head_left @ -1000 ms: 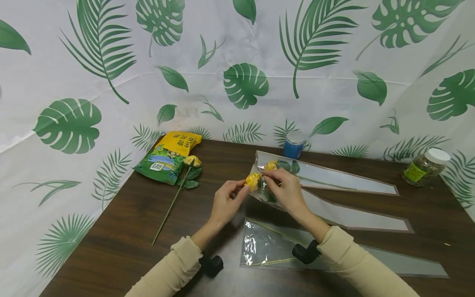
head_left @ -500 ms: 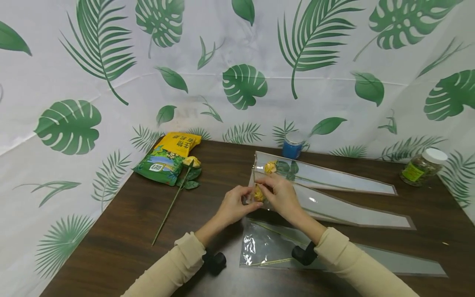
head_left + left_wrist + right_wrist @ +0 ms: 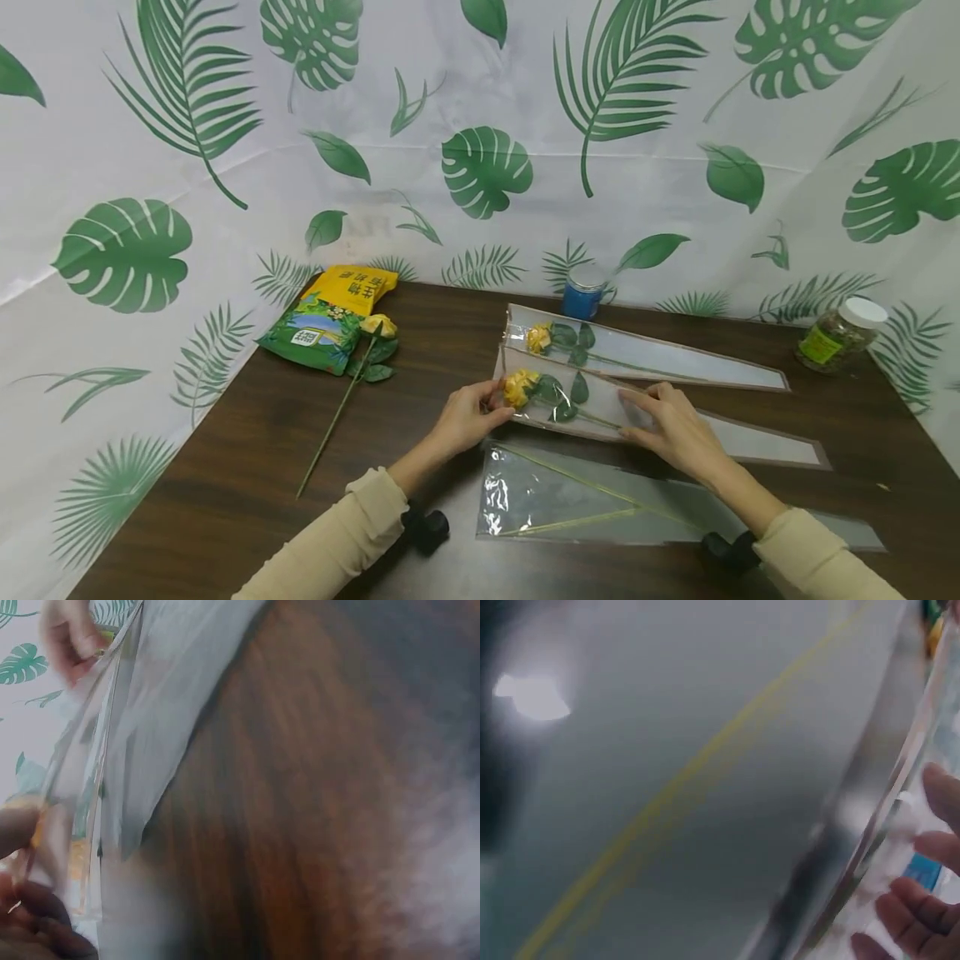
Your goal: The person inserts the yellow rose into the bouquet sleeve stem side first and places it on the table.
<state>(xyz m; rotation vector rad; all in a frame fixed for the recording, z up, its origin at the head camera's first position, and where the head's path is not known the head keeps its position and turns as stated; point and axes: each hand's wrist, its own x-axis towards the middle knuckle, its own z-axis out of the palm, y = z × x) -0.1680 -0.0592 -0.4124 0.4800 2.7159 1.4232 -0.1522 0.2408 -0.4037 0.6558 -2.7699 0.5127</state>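
Middle sleeve, enclosed rose, two hands in attendance

Backdrop: white, printed with green leaves; behind everything.

Desk: dark wood grain; carries the lot.

Clear tapered sleeves, three, wide ends left. Near sleeve: flat, yellow lines across it, no rose visible. Middle sleeve: between the hands. Far sleeve: flat, containing a second rose.

Packet: green and yellow, back left.

Yellow roses, three. Loose rose: bloom against the packet, stem toward the near edge. Enclosed rose: lengthwise under the middle sleeve's film, bloom by the wide end, leaves spread, stem running toward the right hand.

Hands, two. Left hand: grip closed, thumb and finger pinching the film at the wide end beside the bloom. Right hand: grip spread, thumb and fingers apart over the sleeve's length; whether it bears on the film cannot be told.

Change: half a second ago both hands worked at the wide end; the right has since shifted along the stem, uncovering bloom and leaves. Judged: insertion looks largely done, leaving straightening.

Jar: white lid, far right.

Blue tub: silvery lid, behind the far sleeve.
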